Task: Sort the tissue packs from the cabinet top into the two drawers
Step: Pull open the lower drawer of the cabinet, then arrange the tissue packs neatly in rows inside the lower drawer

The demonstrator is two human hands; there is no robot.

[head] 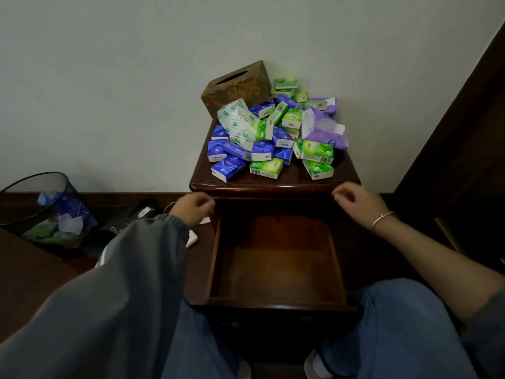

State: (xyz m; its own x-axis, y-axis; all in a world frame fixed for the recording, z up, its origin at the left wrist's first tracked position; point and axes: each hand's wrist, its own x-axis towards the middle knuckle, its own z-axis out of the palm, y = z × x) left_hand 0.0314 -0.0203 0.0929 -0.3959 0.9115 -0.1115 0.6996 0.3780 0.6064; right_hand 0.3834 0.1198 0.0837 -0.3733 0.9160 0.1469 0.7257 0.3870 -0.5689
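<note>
My left hand (195, 207) and right hand (355, 199) hang loosely curled, empty, over the open drawer (278, 269); tissue packs (262, 150) crowd the cabinet top (289, 179).

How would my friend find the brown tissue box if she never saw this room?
Find the dark wooden cabinet against the pale wall. At the back left of its top, behind the heap of tissue packs, sits the brown tissue box. It alone is brown, with a dark slot on top.
</note>
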